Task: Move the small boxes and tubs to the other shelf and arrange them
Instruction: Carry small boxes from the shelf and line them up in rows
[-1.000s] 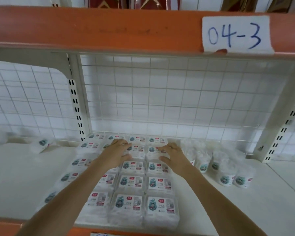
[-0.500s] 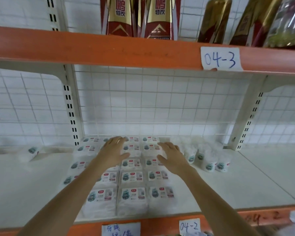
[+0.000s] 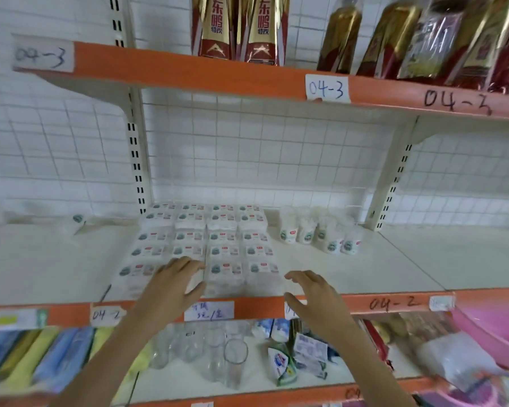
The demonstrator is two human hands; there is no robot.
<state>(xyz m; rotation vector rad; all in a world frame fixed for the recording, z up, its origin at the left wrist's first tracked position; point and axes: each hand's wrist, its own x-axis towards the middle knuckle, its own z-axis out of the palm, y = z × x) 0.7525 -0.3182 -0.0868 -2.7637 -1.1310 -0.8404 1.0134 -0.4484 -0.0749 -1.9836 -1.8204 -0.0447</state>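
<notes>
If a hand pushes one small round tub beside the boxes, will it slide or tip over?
The round tubs look taller than wide and stand upright, so a high push would probably tip one. They seem light, clear plastic with white filling. Packed closely, one falling may knock its neighbours.

Both hands empty, fingers loosely spread: left [image 3: 175, 284], right [image 3: 313, 298].

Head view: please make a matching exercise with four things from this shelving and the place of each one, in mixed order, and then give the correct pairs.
Things:
1. small boxes
2. tubs
3. drinking glasses
4. red and gold cartons

Places:
A. top shelf
B. shelf below 04-2
C. middle shelf, in a grid
D. middle shelf, right of the grid

Pairs: 1-C, 2-D, 3-B, 4-A
</notes>
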